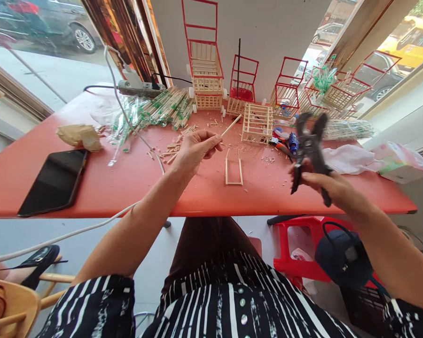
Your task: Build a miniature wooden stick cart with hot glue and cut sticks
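Observation:
My left hand (pixel 200 146) pinches one end of a thin wooden stick (pixel 231 126), which points up and away over the table. In my right hand (pixel 326 183) is a pair of black cutters (pixel 310 145), its jaws spread apart and blurred by motion. Between my hands a small three-sided frame of sticks (pixel 234 183) lies flat on the red table (pixel 204 202). Just beyond it sits a little wooden slatted crate (pixel 257 123). Short cut stick pieces (pixel 171 152) and wood crumbs are scattered near my left hand.
Several wooden carts with red handles, such as a tall one (pixel 206 70), line the back. Bundled sticks (pixel 169 108) lie back left. A phone (pixel 54 180) and white cable (pixel 150 143) are at left; pliers (pixel 282 146), a blue bottle (pixel 293 142) and a tissue pack (pixel 403 162) at right.

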The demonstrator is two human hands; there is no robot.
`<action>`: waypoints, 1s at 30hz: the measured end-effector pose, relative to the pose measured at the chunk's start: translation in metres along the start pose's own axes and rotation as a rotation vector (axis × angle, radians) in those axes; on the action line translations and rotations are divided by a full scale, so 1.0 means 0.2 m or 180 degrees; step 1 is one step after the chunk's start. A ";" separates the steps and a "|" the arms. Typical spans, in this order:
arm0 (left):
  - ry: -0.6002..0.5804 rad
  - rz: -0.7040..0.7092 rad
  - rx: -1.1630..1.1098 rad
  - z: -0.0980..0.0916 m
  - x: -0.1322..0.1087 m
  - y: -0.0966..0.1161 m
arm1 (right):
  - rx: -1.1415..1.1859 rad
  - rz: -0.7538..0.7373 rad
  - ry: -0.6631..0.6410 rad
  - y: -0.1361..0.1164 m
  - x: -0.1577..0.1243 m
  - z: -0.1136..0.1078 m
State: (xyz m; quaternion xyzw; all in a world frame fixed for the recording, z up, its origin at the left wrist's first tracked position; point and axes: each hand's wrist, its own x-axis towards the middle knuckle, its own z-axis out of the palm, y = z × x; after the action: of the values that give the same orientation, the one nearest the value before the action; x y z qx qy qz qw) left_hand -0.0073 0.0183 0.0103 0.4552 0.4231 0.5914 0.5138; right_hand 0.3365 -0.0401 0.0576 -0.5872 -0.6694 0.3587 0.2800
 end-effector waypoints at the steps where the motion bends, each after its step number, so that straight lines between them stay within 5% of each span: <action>1: -0.0008 0.0016 -0.0033 0.00 0.00 0.00 | 0.0194 0.0085 -0.0461 -0.05 0.02 0.07; 4: -0.0025 0.0064 -0.0111 0.01 -0.01 0.01 | -0.0154 0.0113 -0.0912 -0.16 0.11 0.22; 8: -0.0040 0.0121 -0.0128 0.01 -0.02 0.03 | -0.0906 -0.0045 -0.1005 -0.25 0.23 0.31; 30: 0.0141 -0.0084 -0.0333 0.03 -0.03 0.07 | -0.1400 -0.0497 -0.0976 -0.38 0.34 0.46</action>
State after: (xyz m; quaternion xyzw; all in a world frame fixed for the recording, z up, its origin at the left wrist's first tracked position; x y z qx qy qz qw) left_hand -0.0038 0.0108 0.0238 0.4089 0.4089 0.6159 0.5350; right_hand 0.2084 0.0085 0.0624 -0.5194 -0.8090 0.2667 0.0680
